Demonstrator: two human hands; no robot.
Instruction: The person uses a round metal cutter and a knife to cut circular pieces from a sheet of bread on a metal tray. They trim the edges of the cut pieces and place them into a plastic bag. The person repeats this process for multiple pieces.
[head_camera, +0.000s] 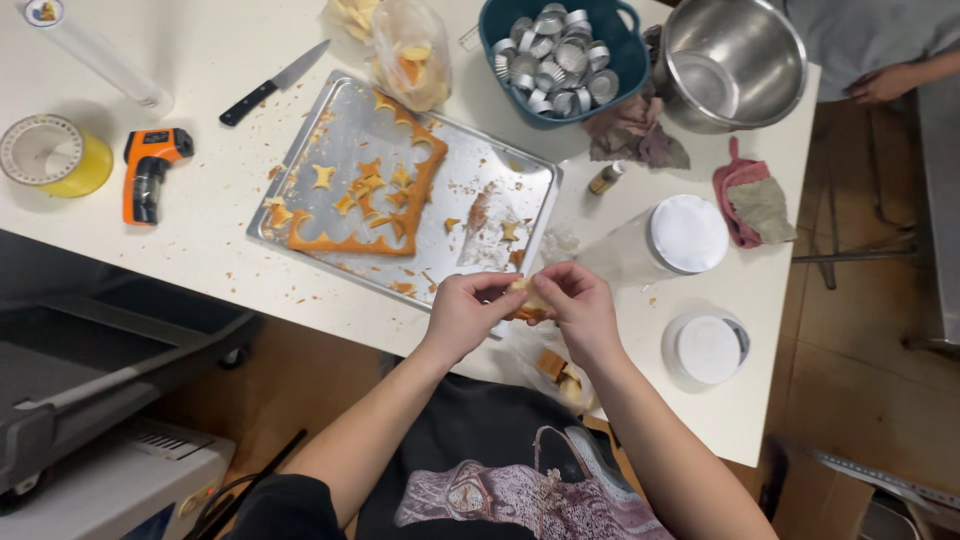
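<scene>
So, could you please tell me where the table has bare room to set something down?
Bare white table lies left of the baking tray, between the orange thermometer and the knife. A smaller patch sits between the two white-lidded tubs and the red cloth. The top edge around the blue basket and steel bowl is crowded.

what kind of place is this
Probably a bakery or working kitchen: a metal baking tray holds a cake sheet with shapes cut out, a blue tub of small metal moulds sits beside a steel mixing bowl.
</scene>
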